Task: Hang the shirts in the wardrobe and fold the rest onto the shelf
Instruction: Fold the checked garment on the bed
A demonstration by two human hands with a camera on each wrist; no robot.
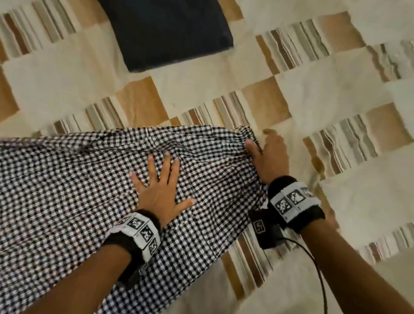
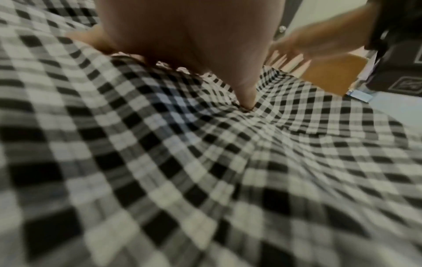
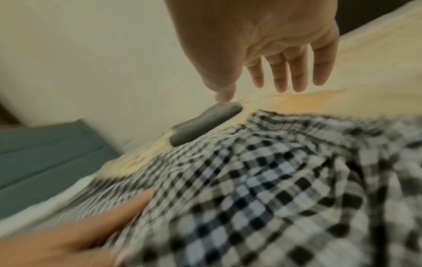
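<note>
A black-and-white checked garment (image 1: 71,194) lies spread across the bed, running off the left edge of the head view. My left hand (image 1: 163,183) presses flat on it with fingers spread; in the left wrist view the palm (image 2: 182,36) rests on the checked cloth (image 2: 205,180). My right hand (image 1: 265,147) is at the garment's far right edge. In the right wrist view it (image 3: 262,54) hovers with straight fingers just above the cloth (image 3: 274,180), holding nothing. A folded dark navy garment (image 1: 158,18) lies farther back on the bed.
The bedspread (image 1: 309,78) is cream with tan and striped patches. A black cable (image 1: 316,268) trails from my right wrist band. In the right wrist view a teal panel (image 3: 45,153) and a pale wall lie beyond the bed's edge.
</note>
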